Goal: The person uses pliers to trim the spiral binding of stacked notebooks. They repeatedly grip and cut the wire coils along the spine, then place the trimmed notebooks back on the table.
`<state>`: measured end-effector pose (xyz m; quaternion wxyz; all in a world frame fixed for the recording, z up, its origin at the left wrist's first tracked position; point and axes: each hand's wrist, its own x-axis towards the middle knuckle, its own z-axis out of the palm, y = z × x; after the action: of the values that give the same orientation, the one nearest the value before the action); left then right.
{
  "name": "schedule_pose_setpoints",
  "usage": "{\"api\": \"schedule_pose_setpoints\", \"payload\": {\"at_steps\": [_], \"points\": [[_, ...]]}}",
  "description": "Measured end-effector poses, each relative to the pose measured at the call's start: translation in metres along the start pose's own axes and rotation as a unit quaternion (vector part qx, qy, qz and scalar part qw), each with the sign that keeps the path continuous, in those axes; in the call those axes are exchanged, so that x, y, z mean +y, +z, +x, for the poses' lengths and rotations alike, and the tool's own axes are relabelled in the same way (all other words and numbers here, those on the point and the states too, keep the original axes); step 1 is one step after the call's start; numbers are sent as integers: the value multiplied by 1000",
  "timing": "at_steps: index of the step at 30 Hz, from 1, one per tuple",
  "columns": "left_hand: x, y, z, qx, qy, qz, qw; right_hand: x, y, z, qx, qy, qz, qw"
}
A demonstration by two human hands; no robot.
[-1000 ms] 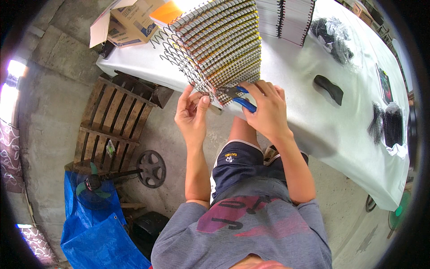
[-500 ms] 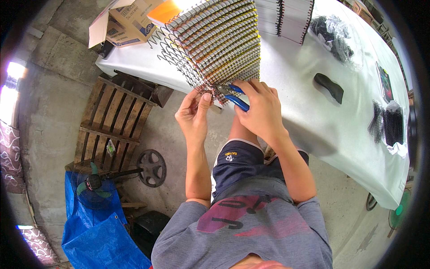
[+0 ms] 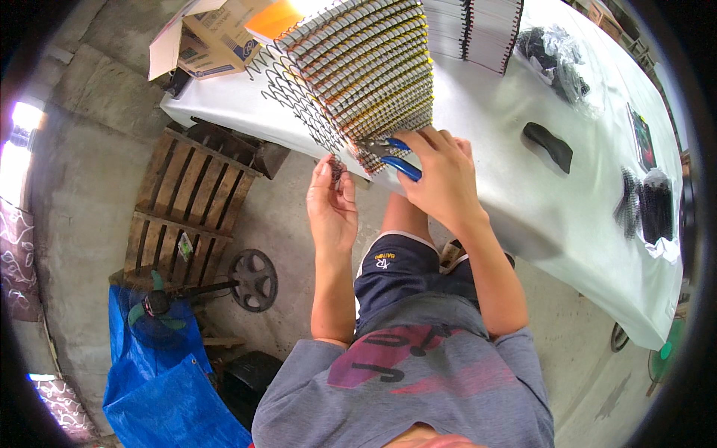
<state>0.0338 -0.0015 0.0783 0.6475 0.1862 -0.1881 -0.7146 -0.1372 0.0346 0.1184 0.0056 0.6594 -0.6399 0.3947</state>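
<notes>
l hand point(image 3: 331, 209) & r hand point(image 3: 442, 173) apart: l pinched on small dark wiry bits point(image 3: 337, 169), r wrapped round blue-handled pliers point(image 3: 404, 166), tips at near end of coil-bound book stack point(image 3: 385, 75) on white table point(image 3: 508, 198). can't tell if they bite. nearest rows w/o clear tails, maybe done; long coil tails point(image 3: 287, 93) jut from most l-side rows, so much seems left. r fingers hide part of the corner. carton point(image 3: 213, 45) far l, bagged coils point(image 3: 656, 209) far r.
</notes>
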Motion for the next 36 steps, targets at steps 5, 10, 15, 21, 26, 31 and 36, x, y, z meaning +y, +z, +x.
{"api": "schedule_pose_setpoints", "payload": {"at_steps": [5,10,15,21,26,31,36], "points": [[9,-3,7,-7,-129,-198,972,-6,-8,-2,49,-25,-37,998],[10,25,7,-42,4,-3,999,-9,-9,2,42,-36,-56,997],[0,29,18,-60,189,369,908,-14,-9,4,16,-36,-69,997],[-13,34,26,-61,345,499,793,-20,-13,5,-19,-11,-42,999],[-13,37,25,-51,368,538,757,-14,-7,6,-27,0,-15,1000],[-12,37,26,-53,362,535,762,-13,-1,4,-60,42,28,997],[-13,30,26,-57,342,518,782,-9,-9,1,21,-20,-19,999]]}}
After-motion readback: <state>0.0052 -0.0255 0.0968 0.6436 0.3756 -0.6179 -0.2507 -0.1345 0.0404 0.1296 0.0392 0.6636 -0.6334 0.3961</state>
